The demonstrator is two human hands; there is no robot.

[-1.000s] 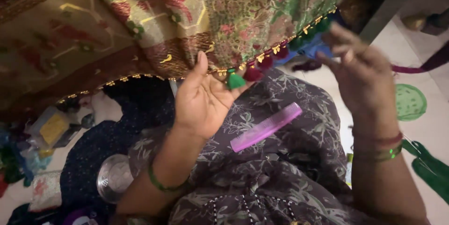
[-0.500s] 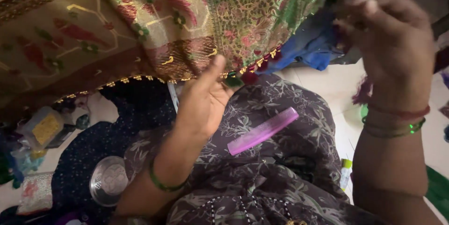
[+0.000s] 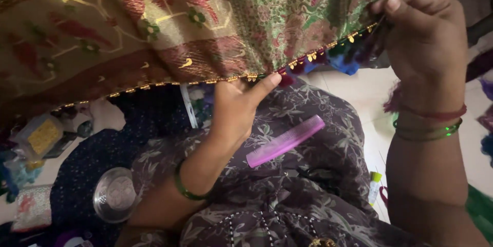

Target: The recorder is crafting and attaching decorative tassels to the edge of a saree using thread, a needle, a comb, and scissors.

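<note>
A patterned green, gold and maroon cloth [image 3: 205, 26] with a gold-beaded edge hangs across the top of the view. My left hand [image 3: 239, 106] pinches its lower edge near the middle, by a dark red tassel [image 3: 285, 78]. My right hand [image 3: 423, 36] is raised at the upper right, fingers closed on the same edge where several green and blue tassels hang. A pink comb [image 3: 285, 140] lies on my lap, on the dark floral dress, just right of my left wrist.
A round steel dish [image 3: 114, 194] sits on dark blue cloth at the lower left. Small plastic boxes and packets [image 3: 41, 139] lie at the far left. A small tube with a green cap [image 3: 375, 186] rests on the pale floor at right.
The view has moved closer. My right hand rose to the cloth's edge and closed on it. My left hand shifted slightly right along the edge.
</note>
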